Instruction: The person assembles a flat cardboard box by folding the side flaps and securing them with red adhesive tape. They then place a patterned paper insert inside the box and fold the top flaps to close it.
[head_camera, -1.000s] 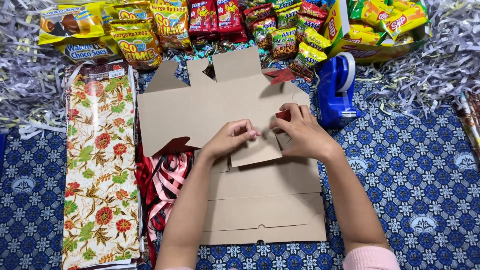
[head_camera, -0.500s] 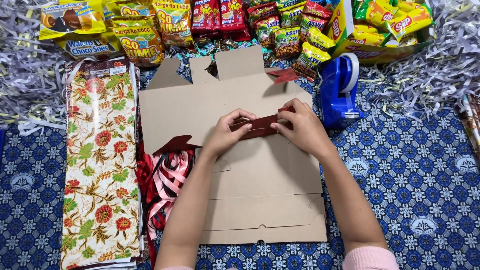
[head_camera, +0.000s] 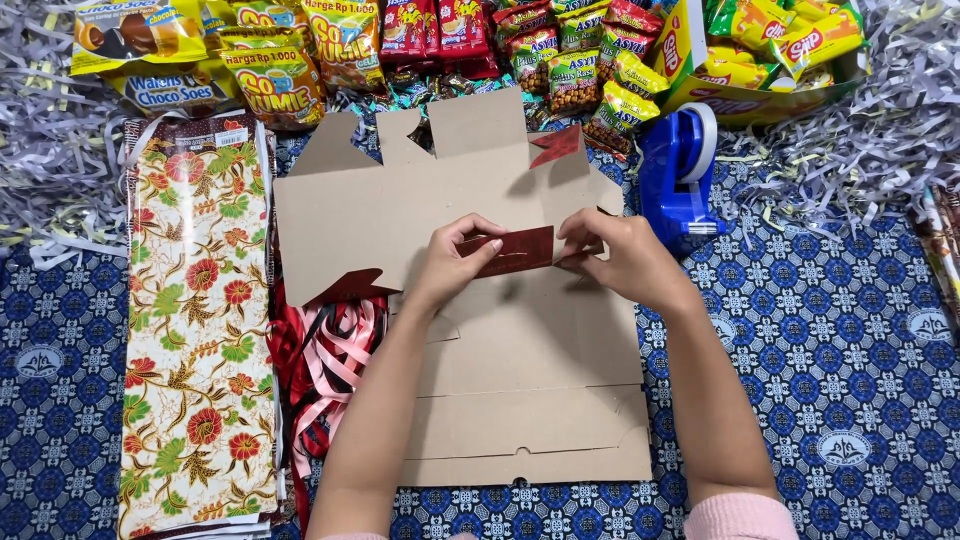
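Your left hand (head_camera: 452, 262) and right hand (head_camera: 622, 262) both pinch a fold-up flap (head_camera: 520, 250) of the flat cardboard box blank (head_camera: 520, 360), fingers curled onto its upper edge. The left hand grips the flap's 9 o'clock end and the right hand its 3 o'clock end. The flap stands tilted up so its dark red patterned side faces you, while the rest of the blank lies brown side up on the blue patterned cloth (head_camera: 840, 340).

The flap sits near the middle of the blank, which fills the centre of your view. At 9 o'clock from your left hand, a bundle of red and pink ribbons (head_camera: 325, 350) pokes out from under the blank's edge. Further toward 9 o'clock lies a long sheet of floral wrapping paper (head_camera: 195, 320).

At 2 o'clock from your right hand, a blue tape dispenser (head_camera: 680, 175) stands just beside the blank's corner. Along 12 o'clock runs a row of snack packets (head_camera: 430, 40), touching the blank's far tabs. Shredded grey paper (head_camera: 890, 130) is heaped at the upper corners, at 10 and 2 o'clock.
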